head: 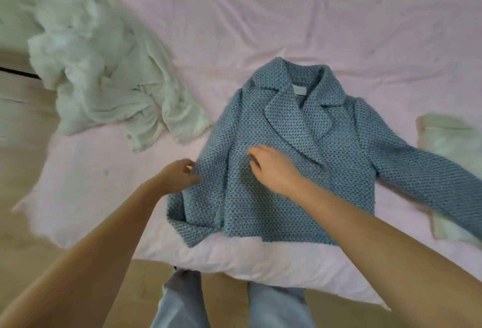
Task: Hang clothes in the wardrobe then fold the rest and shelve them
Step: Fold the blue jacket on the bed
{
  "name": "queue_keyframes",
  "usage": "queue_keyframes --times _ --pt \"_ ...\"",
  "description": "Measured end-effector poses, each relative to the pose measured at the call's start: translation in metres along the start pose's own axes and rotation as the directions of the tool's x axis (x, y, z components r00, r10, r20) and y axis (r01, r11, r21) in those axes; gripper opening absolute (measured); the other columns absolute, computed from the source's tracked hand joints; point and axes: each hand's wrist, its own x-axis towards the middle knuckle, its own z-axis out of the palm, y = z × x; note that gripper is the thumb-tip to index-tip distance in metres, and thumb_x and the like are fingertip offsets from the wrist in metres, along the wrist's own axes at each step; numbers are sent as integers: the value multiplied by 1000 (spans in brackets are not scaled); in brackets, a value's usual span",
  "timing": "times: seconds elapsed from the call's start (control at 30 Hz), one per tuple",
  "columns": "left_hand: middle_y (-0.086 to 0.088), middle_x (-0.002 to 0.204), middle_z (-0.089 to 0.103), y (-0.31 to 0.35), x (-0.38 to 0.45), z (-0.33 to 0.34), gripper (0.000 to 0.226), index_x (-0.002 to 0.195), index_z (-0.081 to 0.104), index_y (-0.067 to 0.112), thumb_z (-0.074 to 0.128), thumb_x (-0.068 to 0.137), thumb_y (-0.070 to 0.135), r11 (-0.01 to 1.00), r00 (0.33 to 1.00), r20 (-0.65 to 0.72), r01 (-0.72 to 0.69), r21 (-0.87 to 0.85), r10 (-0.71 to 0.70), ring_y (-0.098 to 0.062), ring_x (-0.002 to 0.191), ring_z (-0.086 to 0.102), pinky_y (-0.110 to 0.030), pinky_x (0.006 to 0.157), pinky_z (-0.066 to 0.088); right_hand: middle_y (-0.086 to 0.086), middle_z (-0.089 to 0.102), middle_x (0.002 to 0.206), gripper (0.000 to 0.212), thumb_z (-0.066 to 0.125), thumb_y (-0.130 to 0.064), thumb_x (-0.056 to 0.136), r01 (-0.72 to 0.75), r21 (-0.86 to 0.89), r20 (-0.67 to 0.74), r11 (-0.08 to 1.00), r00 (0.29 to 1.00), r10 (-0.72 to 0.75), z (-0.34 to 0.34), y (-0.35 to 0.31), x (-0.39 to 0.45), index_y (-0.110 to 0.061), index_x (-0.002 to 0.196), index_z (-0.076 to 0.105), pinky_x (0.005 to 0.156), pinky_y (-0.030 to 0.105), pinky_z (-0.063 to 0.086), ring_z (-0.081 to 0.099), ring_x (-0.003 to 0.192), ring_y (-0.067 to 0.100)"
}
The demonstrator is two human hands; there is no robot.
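Note:
A blue knitted jacket (313, 160) with wide lapels lies front-up on the pink bed sheet (260, 20). Its left sleeve is folded in along the body; its right sleeve stretches out toward the right edge. My left hand (180, 173) pinches the jacket's folded left edge. My right hand (271, 166) rests on the jacket's front, fingers bent against the fabric; whether it pinches the cloth is unclear.
A crumpled white garment (104, 67) lies in a heap at the bed's left side. A pale folded cloth (448, 140) sits at the right, partly under the jacket's sleeve. Wooden floor (23, 124) shows on the left and below, with my legs at the bed's near edge.

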Motion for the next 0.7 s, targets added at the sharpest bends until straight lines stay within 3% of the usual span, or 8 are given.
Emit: queue_keyframes --times 0.13,0.23,0.3,0.4,0.47,0.53,0.6,0.7 --pt "-6 123 57 -33 -9 14 61 131 50 16 73 82 43 999 993 115 -35 26 32 -26 113 54 -31 91 41 8 44 140 42 46 -13 95 279 -220 75 935 960 -269 14 -45 41 -12 137 43 109 40 32 37 132 27" --pt "-2 90 56 -64 -13 13 29 97 61 17 73 81 37 989 974 228 -51 142 17 -23 87 56 -28 75 42 7 15 159 64 49 -8 91 444 -407 314 798 889 -334 27 -76 61 -17 149 25 120 38 5 6 148 24" --pt "-2 68 48 -80 -17 3 30 71 52 12 68 85 33 983 955 296 -82 165 30 -21 66 45 -28 62 34 9 25 156 64 53 -10 90 489 -487 390 724 863 -320 33 -88 73 -18 148 28 120 39 0 13 146 26" --pt "-4 86 59 -97 -31 -18 17 92 59 12 56 96 28 993 968 239 -55 -106 79 -19 75 55 -27 61 43 5 59 121 28 51 -19 93 377 -495 297 783 920 -255 35 -96 80 -16 121 55 114 38 19 47 121 26" --pt "-5 105 65 -106 -44 -31 16 114 56 16 51 99 20 840 996 58 -23 -543 65 -18 87 64 -26 64 55 6 61 109 17 47 -20 96 182 -431 94 884 983 -157 34 -93 74 -13 107 58 98 36 32 54 108 26" --pt "-2 112 65 -121 -60 -54 24 123 53 17 50 100 15 548 974 -227 -184 -816 -10 -13 92 66 -25 67 58 9 60 107 15 47 -17 96 -3 -301 -108 954 994 -31 31 -94 66 -9 104 57 88 37 36 55 103 29" --pt "0 114 66 -138 -69 -80 24 122 54 18 51 99 13 320 903 -414 -361 -876 -115 -13 100 65 -27 76 57 10 58 111 20 51 -14 92 -78 -201 -130 976 990 52 25 -100 62 -8 111 54 88 38 37 53 106 30" --pt "-4 111 67 -153 -75 -112 20 114 58 15 55 95 7 238 863 -493 -459 -856 -108 -18 101 65 -33 84 55 11 51 130 52 59 -27 90 -93 -46 35 995 995 94 11 -127 76 -12 135 40 102 41 31 44 120 33"
